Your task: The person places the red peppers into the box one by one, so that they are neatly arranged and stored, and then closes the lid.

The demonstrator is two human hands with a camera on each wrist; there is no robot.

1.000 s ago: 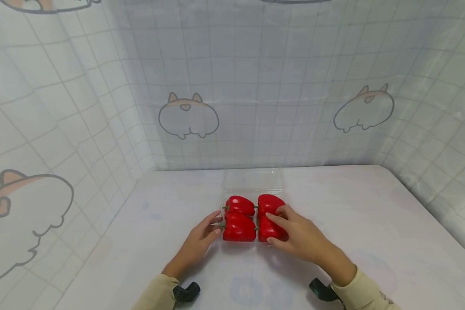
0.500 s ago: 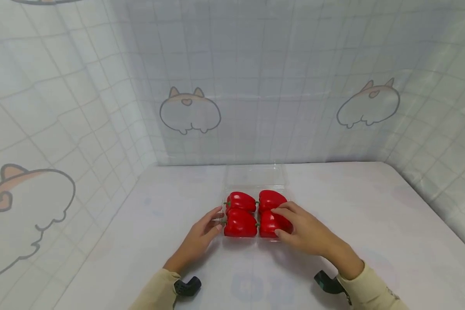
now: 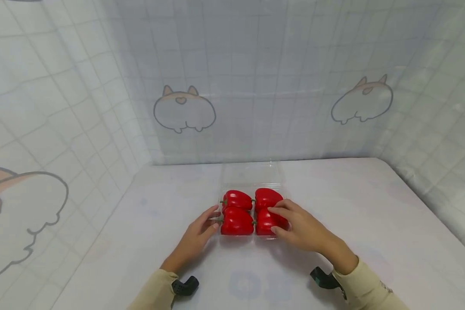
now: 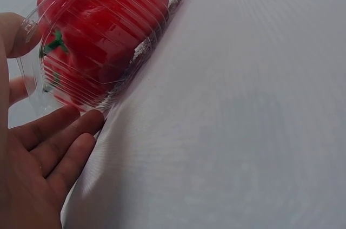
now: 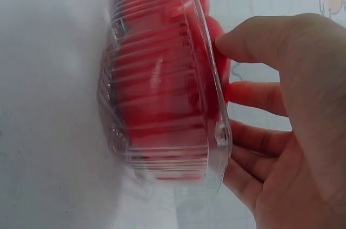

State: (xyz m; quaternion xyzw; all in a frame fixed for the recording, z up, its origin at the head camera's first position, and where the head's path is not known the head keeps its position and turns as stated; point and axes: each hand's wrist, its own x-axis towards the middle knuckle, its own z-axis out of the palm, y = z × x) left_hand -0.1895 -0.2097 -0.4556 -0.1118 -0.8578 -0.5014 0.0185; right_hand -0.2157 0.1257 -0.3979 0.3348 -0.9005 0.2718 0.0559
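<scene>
Several red bell peppers with green stems lie in two columns in a clear plastic clamshell container. My right hand reaches over the near right bell pepper. In the right wrist view, thumb and forefinger hold its top, while the other fingers lie by the container's rim. At the container's left side is my left hand, beside the near left bell pepper. In the left wrist view its thumb touches the clear rim and its fairly straight fingers rest against the lower side.
Behind the peppers the container's clear lid lies folded back on the white table. Two far peppers, left and right, sit behind the near ones. Grid-patterned curtains enclose the table at the back and sides.
The right hand's fingers have shifted slightly to the right over the near right pepper. The left hand stays at the container's side. The head view has shifted a little.
</scene>
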